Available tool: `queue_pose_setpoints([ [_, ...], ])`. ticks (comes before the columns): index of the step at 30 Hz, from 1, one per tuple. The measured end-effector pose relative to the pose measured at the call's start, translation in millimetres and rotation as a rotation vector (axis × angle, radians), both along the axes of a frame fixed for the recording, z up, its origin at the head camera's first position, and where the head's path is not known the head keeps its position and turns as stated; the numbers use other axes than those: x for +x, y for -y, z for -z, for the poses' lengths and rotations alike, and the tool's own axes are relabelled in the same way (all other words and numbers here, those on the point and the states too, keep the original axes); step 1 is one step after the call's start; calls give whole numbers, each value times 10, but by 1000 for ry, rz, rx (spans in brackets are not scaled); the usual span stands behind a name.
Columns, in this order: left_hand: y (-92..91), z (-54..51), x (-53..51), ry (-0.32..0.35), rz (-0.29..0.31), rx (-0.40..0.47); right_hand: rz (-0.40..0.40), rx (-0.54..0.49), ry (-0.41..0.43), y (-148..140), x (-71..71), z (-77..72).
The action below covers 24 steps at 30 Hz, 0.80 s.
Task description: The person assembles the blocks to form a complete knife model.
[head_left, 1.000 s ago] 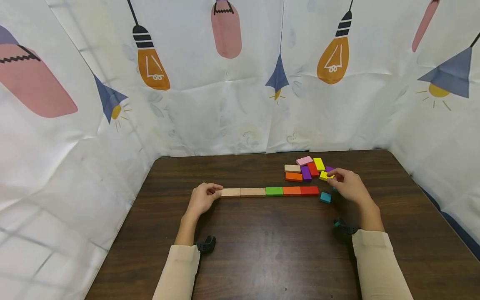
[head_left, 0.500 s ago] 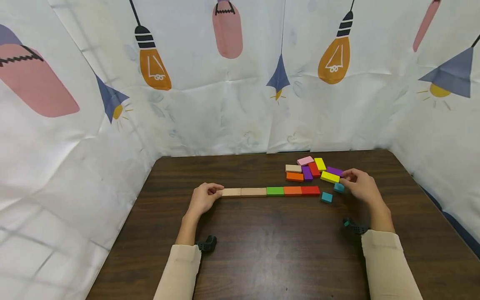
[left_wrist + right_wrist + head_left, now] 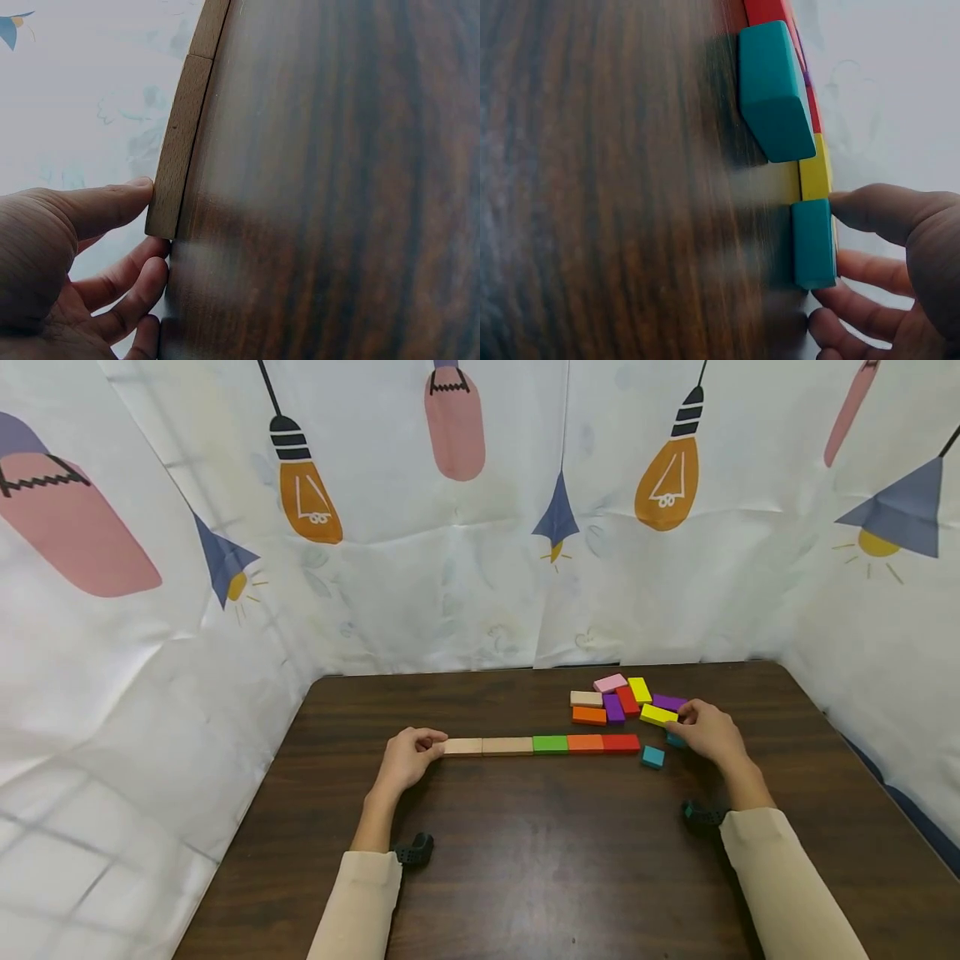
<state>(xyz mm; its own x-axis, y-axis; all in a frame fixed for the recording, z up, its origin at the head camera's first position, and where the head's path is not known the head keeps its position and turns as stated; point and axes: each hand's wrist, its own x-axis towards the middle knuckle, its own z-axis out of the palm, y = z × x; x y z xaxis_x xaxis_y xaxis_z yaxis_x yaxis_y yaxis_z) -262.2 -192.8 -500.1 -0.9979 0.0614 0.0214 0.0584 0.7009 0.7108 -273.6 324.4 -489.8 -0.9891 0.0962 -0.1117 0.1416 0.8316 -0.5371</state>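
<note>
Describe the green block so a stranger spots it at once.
On the dark wooden table, find the straight row of five blocks starting at the left hand. The green block is the middle one, between a plain wooden block and an orange block; no other is bright green.

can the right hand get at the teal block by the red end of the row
Probably yes: the right hand is close by, nothing covers that teal block, and its near side faces bare table. The second teal block, close to the hand, may need skirting.
</note>
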Motion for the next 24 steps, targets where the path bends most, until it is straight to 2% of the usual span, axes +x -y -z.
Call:
queue_pose_setpoints([
  [11, 3, -5, -5, 3, -2, 3, 27, 42, 104, 87, -82, -55],
  [16, 0, -4, 0, -1, -1, 4, 29, 69, 68, 99, -66, -44],
  [24, 1, -18, 7, -3, -5, 4, 26, 92, -53, 104, -3, -42],
])
